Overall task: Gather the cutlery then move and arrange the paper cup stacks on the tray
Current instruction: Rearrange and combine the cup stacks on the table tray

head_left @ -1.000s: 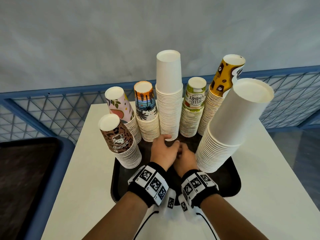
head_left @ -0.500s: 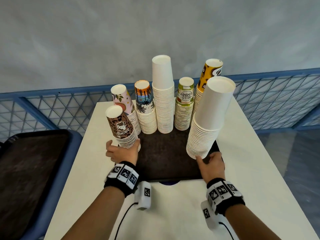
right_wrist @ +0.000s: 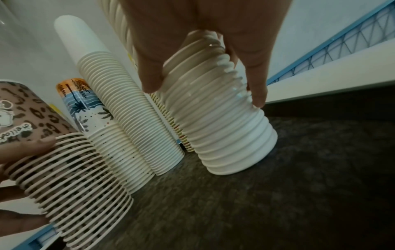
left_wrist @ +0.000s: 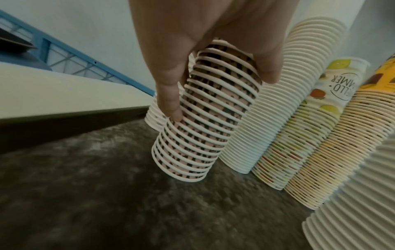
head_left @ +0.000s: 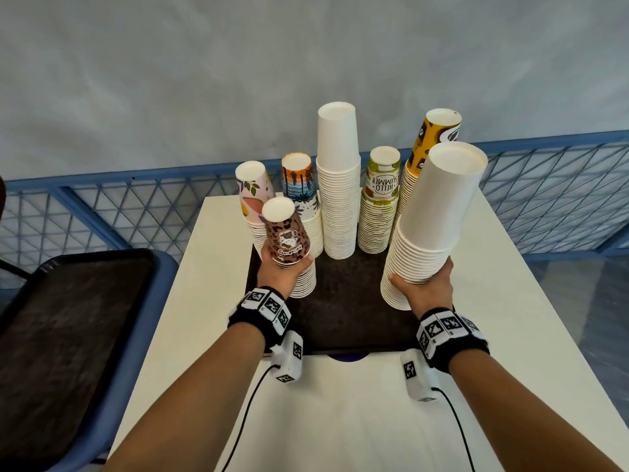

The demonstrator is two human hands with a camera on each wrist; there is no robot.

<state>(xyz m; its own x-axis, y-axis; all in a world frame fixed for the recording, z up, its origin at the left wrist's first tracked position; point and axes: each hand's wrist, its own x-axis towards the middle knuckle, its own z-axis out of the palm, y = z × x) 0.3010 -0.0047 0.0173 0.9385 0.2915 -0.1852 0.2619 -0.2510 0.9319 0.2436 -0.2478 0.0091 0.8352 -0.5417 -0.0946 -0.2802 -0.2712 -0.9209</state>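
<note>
The left hand (head_left: 279,271) gripped the leopard stack (head_left: 289,253) at the tray's (head_left: 343,311) left edge, thumb and fingers curled round its rims, and the right hand (head_left: 427,284) gripped the big white stack (head_left: 429,226) at the right edge. Both stacks leaned, bases on or just over the tray. Five more stacks stood along the tray's far side on the tabletop (head_left: 510,284).

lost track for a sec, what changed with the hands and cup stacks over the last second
Both hands left the middle of the dark tray and spread apart. The left hand now grips the leopard-print paper cup stack; the right hand grips the wide plain white paper cup stack at front right. Both stacks stand on the tray. The five rear stacks kept their row.
</note>
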